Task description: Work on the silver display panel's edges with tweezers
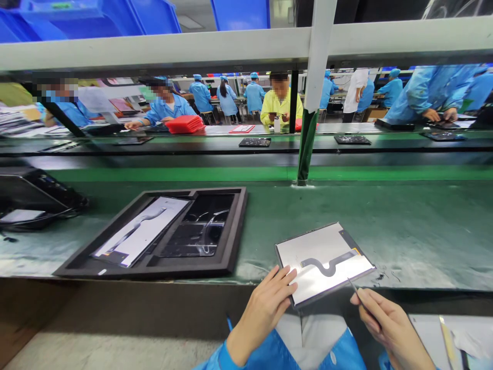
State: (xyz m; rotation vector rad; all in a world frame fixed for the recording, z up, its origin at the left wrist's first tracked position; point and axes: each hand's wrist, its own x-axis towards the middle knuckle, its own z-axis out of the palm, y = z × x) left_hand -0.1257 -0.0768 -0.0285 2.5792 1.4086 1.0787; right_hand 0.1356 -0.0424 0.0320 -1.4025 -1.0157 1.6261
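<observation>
A flat display panel (308,246) with a silvery white back lies at the front edge of the green bench, its near corner jutting over the edge. A dark, S-curved flex cable (328,268) runs across its back. My left hand (265,311) grips the panel's left edge, fingertips resting on the white back. In my right hand (385,318) is a pair of dark, thin tweezers (361,297), pinched between thumb and fingers. Their tip points at the panel's lower right part, near the cable; whether it touches cannot be told.
Left of the panel, a black foam tray (239,231) holds another white-backed panel (142,228) and a glossy black one (200,226). A metal post (306,146) rises behind. Beyond it, a conveyor (185,146) carries dark boards, with co-workers on the far side.
</observation>
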